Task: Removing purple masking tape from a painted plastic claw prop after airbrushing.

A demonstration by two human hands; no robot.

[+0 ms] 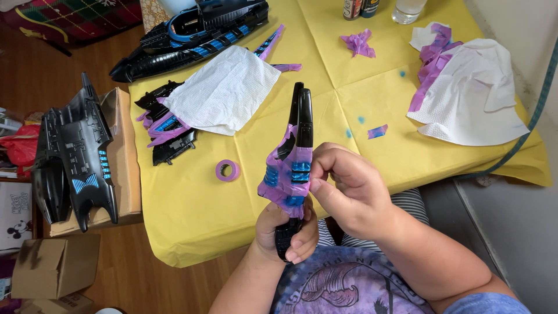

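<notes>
Packages sit mostly at the left: a long tan cardboard box (122,157) stands beside the table's left edge, and a smaller brown carton (55,264) — flaps partly shut — lies on the wooden floor below it, with a white printed box (14,215) bearing cartoon figures at the far left edge. At the table's far edge stand two cans (360,8) with dark labels — only their lower parts show.

Left hand (285,232) grips the base of an upright black plastic part (293,168) wrapped in purple tape; right hand (349,189) pinches the tape, above a yellow tablecloth (192,203)
</notes>
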